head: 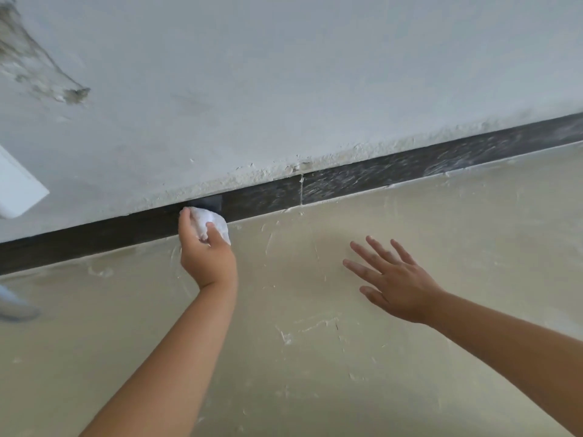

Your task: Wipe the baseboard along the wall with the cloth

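- The fingers point(189, 220) of the left hand point(206, 253) are curled around a crumpled white cloth point(216, 222), with the thumb pressed over its near side; the cloth bulges out past the fingertips toward the right.
- The cloth is pressed against the dark baseboard point(378, 175), at the point where the strip meets the floor, so hand, cloth and baseboard are all in contact there.
- The left forearm runs from the lower left of the view up to that hand, bare, with the wrist bent slightly toward the wall.
- The fingers point(375, 250) of the right hand point(397, 279) are straight and spread apart, holding nothing; the palm faces down over the floor, well to the right of the cloth. Whether it touches the floor cannot be told.
- The baseboard runs slantwise across the view, from lower left to upper right. Left of the cloth it looks plain dark; right of it the surface shows pale streaks, and a thin light seam crosses it just beyond the cloth.
- Above the baseboard the wall point(284, 74) is whitish, its lower edge rough and crumbly, with a patch of flaking, discoloured plaster at the upper left.
- The floor point(315, 357) is beige and marked with white smears and scrapes.
- A white flat object point(19, 187) juts in at the left edge, against the wall.
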`<control>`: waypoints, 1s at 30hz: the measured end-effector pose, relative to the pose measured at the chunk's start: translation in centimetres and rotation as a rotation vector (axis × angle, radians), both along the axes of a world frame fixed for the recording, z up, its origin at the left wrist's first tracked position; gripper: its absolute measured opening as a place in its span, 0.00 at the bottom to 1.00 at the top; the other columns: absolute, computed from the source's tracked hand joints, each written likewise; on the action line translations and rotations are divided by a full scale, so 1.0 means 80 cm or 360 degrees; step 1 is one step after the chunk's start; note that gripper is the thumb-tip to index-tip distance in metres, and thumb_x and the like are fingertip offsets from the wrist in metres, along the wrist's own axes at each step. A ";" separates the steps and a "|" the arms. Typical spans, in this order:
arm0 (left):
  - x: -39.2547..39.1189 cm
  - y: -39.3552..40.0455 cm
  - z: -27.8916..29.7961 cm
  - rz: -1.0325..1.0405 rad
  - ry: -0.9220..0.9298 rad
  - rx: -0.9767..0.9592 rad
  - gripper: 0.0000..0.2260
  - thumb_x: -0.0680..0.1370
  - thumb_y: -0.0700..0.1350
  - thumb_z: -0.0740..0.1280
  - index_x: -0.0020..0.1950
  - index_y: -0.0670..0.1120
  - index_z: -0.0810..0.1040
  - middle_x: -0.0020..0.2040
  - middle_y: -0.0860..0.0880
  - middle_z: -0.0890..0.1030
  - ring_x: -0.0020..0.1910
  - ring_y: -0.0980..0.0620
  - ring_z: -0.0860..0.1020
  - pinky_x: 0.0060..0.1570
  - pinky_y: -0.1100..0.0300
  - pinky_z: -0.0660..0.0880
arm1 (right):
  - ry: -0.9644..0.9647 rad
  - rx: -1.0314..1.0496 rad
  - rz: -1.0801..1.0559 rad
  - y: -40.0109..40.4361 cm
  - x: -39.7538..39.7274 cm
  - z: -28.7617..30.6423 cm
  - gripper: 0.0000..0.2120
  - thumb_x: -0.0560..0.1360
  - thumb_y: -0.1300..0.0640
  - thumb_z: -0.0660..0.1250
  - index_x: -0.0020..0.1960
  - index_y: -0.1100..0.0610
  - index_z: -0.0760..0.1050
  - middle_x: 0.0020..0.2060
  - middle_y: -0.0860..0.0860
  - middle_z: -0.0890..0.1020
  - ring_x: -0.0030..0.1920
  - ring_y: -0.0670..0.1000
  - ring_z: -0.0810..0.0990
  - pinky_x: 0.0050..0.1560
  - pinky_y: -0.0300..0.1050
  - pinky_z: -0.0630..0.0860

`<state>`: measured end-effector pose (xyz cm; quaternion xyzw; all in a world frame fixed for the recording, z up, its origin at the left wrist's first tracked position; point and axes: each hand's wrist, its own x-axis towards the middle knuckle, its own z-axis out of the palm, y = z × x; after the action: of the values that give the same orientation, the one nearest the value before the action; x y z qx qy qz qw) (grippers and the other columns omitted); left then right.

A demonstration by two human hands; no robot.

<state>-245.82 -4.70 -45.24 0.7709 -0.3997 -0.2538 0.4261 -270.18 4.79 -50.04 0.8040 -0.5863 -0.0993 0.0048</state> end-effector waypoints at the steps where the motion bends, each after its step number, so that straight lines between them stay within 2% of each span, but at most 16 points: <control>1: -0.012 -0.004 0.001 0.0057 0.0012 0.0005 0.19 0.79 0.37 0.58 0.69 0.45 0.67 0.69 0.48 0.69 0.67 0.50 0.68 0.54 0.74 0.59 | -0.0016 0.0047 -0.0009 -0.006 -0.007 -0.002 0.25 0.80 0.45 0.34 0.65 0.48 0.63 0.62 0.51 0.77 0.61 0.56 0.77 0.64 0.53 0.57; 4: -0.050 -0.010 0.000 0.0178 0.0013 0.0023 0.19 0.77 0.35 0.60 0.68 0.44 0.68 0.69 0.47 0.70 0.67 0.50 0.68 0.59 0.69 0.61 | -0.0091 0.0140 0.0044 -0.021 -0.025 -0.017 0.26 0.79 0.44 0.33 0.65 0.50 0.64 0.63 0.51 0.76 0.61 0.57 0.77 0.68 0.54 0.47; 9: -0.118 -0.013 0.002 0.0243 -0.0048 0.0012 0.19 0.77 0.35 0.61 0.67 0.44 0.69 0.68 0.46 0.71 0.66 0.49 0.69 0.59 0.69 0.62 | -0.0315 0.0122 0.0069 -0.033 -0.027 -0.031 0.33 0.79 0.44 0.34 0.61 0.50 0.76 0.62 0.52 0.78 0.64 0.57 0.74 0.68 0.57 0.46; 11: -0.138 -0.013 0.005 0.0292 -0.0083 0.0029 0.19 0.77 0.35 0.61 0.68 0.44 0.69 0.68 0.47 0.71 0.66 0.50 0.69 0.57 0.71 0.61 | -0.0397 0.0065 0.0093 -0.033 -0.028 -0.034 0.28 0.79 0.43 0.41 0.60 0.50 0.77 0.62 0.52 0.78 0.63 0.57 0.76 0.68 0.57 0.45; 13: -0.155 -0.015 0.010 0.0332 -0.0089 0.0044 0.19 0.77 0.35 0.61 0.68 0.44 0.68 0.67 0.47 0.71 0.66 0.50 0.69 0.56 0.72 0.61 | -0.0458 0.0045 0.0105 -0.034 -0.029 -0.035 0.25 0.72 0.42 0.50 0.60 0.50 0.78 0.61 0.52 0.78 0.62 0.57 0.77 0.68 0.57 0.45; 16: -0.182 -0.013 0.015 0.0337 -0.0098 0.0060 0.19 0.77 0.34 0.61 0.67 0.44 0.69 0.67 0.47 0.72 0.66 0.50 0.69 0.53 0.78 0.60 | -0.0531 0.0065 0.0095 -0.033 -0.031 -0.036 0.25 0.69 0.43 0.52 0.59 0.50 0.78 0.61 0.51 0.78 0.62 0.56 0.77 0.68 0.57 0.46; 19: -0.211 0.000 0.016 0.0044 -0.0204 0.0113 0.19 0.76 0.32 0.61 0.65 0.43 0.72 0.64 0.46 0.74 0.61 0.53 0.71 0.45 0.86 0.58 | -0.0583 0.0132 0.0088 -0.033 -0.033 -0.035 0.25 0.69 0.44 0.52 0.58 0.50 0.79 0.61 0.51 0.78 0.64 0.55 0.73 0.69 0.57 0.45; 21: -0.214 0.009 0.016 -0.0090 -0.0293 0.0147 0.19 0.75 0.30 0.61 0.64 0.42 0.73 0.61 0.45 0.76 0.57 0.52 0.73 0.44 0.82 0.61 | -0.0605 0.0174 0.0097 -0.033 -0.035 -0.033 0.25 0.69 0.44 0.52 0.59 0.51 0.79 0.62 0.51 0.78 0.65 0.55 0.68 0.69 0.57 0.45; 25: -0.168 0.006 0.030 0.0333 -0.0335 0.0226 0.20 0.76 0.31 0.59 0.65 0.44 0.72 0.64 0.44 0.75 0.63 0.46 0.72 0.47 0.75 0.60 | -0.0602 0.0226 0.0116 -0.037 -0.035 -0.025 0.25 0.69 0.45 0.53 0.58 0.52 0.79 0.61 0.53 0.78 0.65 0.54 0.64 0.69 0.57 0.45; 30: -0.124 -0.004 0.034 0.0422 -0.0319 0.0235 0.19 0.77 0.32 0.59 0.67 0.44 0.70 0.67 0.46 0.71 0.66 0.47 0.69 0.57 0.69 0.62 | -0.0561 0.0242 0.0143 -0.038 -0.034 -0.022 0.26 0.69 0.44 0.52 0.58 0.53 0.79 0.61 0.54 0.78 0.65 0.56 0.67 0.69 0.56 0.45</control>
<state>-255.78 -5.00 -42.53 0.8674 -0.3154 -0.1460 0.3562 -272.89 1.79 -51.76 0.8323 -0.5324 -0.0008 -0.1544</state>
